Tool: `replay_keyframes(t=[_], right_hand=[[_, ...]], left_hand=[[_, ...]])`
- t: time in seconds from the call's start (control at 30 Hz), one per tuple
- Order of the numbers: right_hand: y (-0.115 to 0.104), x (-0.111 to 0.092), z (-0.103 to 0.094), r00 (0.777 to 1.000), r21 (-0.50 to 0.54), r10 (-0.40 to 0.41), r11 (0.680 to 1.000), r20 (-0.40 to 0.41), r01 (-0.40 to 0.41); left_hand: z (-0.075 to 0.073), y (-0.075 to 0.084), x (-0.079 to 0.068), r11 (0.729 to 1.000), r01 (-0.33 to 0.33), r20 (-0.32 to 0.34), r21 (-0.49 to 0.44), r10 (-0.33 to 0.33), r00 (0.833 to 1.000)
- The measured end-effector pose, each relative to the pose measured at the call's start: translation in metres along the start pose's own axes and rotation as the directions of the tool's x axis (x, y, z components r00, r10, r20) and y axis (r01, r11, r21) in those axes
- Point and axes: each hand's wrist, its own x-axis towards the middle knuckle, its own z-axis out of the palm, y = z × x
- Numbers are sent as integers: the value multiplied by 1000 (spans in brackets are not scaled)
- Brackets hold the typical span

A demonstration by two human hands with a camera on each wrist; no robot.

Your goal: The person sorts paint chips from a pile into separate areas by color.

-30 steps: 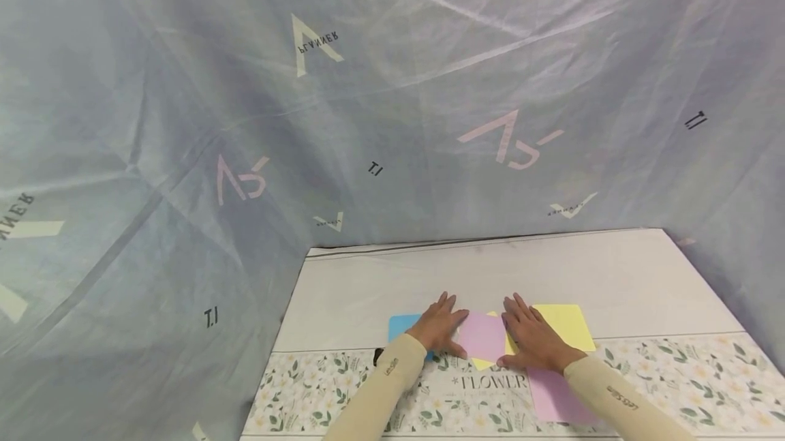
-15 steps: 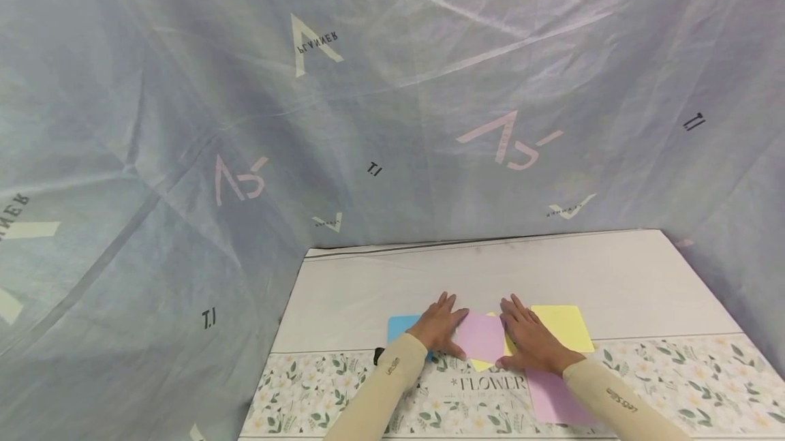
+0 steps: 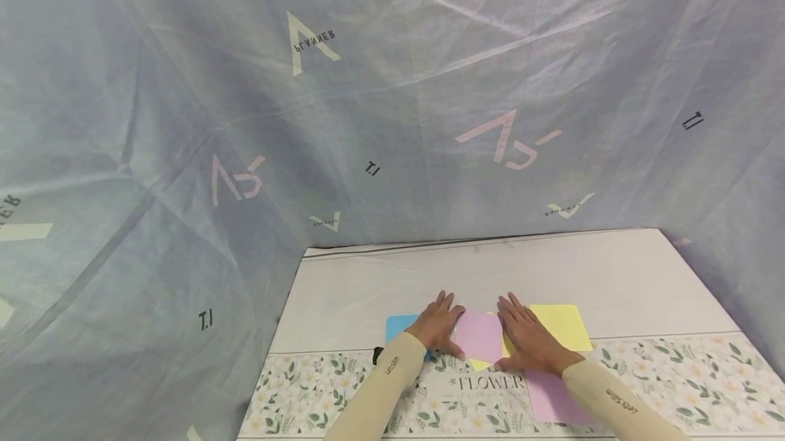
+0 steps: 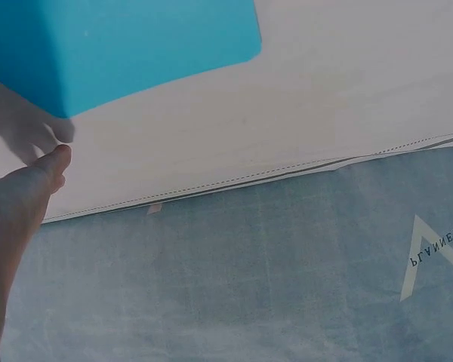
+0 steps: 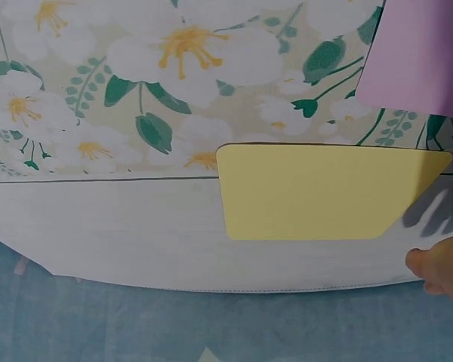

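Note:
In the head view, a pink square sheet (image 3: 479, 337) lies on a yellow sheet (image 3: 480, 364) whose corners stick out from under it. My left hand (image 3: 437, 326) rests at the pink sheet's left edge, fingers spread and thumb towards the near corner. Along the right edge lies my right hand (image 3: 530, 337), its fingers extended. A blue sheet (image 3: 400, 327) is partly covered by the left hand. Beyond the right hand is another yellow sheet (image 3: 564, 327), and a second pink sheet (image 3: 555, 397) lies partly under the right forearm. Neither wrist view shows the middle sheets.
A white cloth (image 3: 368, 277) with a floral band (image 3: 693, 379) covers the table. Grey-blue printed fabric (image 3: 392, 86) hangs behind it and at both sides. Beside the left sleeve is a small black object (image 3: 377, 356).
The fingers of my right hand have shifted slightly left, closer against the pink sheet. My left hand stays nearly still. The head view has drifted a little.

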Motion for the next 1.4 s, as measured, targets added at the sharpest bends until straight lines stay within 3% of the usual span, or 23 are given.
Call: replay_keyframes(t=[0.33, 0.57, 0.9, 1.1, 1.4], right_hand=[[0, 2, 0, 1000, -39, -17, 999, 0, 17], [1, 2, 1, 999, -63, -46, 997, -27, 44], [0, 3, -3, 998, -5, -41, 999, -52, 41], [1, 3, -3, 997, 24, -47, 999, -63, 49], [5, -3, -6, 997, -20, -47, 999, -65, 46]], left_hand=[[4, -3, -1, 1000, -14, -19, -5, 14, 1000], [4, -4, -2, 1000, 3, 24, -27, -3, 1000], [7, -8, -1, 999, -13, 33, -39, 14, 999], [9, -10, -2, 999, -21, 15, -36, 22, 1000], [8, -9, -5, 996, -53, -44, -71, 50, 998]])
